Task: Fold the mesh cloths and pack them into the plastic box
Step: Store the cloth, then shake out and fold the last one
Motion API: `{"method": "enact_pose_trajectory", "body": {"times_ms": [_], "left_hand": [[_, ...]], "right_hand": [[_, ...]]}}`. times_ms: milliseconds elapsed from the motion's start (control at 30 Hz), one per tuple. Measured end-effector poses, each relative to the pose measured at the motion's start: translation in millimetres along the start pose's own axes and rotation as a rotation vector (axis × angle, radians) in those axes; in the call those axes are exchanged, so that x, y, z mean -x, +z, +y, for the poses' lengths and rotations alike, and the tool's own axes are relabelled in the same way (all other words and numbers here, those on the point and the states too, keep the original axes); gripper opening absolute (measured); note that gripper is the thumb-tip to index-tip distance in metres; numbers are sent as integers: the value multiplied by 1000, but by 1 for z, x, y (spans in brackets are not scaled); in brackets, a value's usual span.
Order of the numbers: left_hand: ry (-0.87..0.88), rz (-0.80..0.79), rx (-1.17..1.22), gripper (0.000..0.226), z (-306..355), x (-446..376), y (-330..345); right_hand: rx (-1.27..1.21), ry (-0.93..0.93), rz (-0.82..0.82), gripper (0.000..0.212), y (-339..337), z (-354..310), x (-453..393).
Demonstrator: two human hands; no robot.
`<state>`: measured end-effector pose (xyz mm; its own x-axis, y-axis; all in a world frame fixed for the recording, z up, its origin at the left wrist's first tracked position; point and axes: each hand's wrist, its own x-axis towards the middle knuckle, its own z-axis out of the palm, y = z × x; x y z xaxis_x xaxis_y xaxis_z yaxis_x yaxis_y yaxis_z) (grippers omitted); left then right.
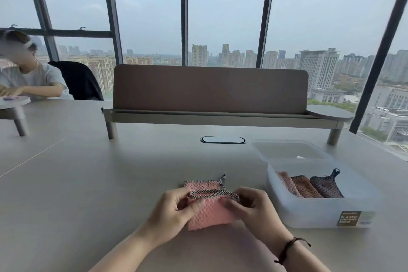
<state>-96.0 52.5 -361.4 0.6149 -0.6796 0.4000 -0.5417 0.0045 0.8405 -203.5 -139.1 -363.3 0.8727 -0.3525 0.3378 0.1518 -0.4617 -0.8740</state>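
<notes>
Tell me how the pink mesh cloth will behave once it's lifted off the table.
The pink mesh cloth is probably floppy: it already bends over itself between the left hand and right hand. It looks thin and open-weave, so likely very light. Its fold may spring open unless pinched, since both hands are pressing it against the table.

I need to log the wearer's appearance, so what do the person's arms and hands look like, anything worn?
Both forearms are bare, with no sleeves in view. The right wrist carries a dark braided cord bracelet with a knotted loose end. The left hand and right hand are ungloved, with no visible rings.
</notes>
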Motion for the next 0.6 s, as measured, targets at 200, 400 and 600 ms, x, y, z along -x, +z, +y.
{"method": "enact_pose_trajectory", "body": {"times_ms": [200,400,600], "left_hand": [[-243,242,-21,45,-29,-41,1],[-414,292,-292,40,-47,-62,2],[-363,299,-522,24,-47,-61,9]], "right_hand": [[116,170,139,34,22,8,-49],[368,225,164,24,40,19,-81],[520,195,224,24,47,29,-81]]}}
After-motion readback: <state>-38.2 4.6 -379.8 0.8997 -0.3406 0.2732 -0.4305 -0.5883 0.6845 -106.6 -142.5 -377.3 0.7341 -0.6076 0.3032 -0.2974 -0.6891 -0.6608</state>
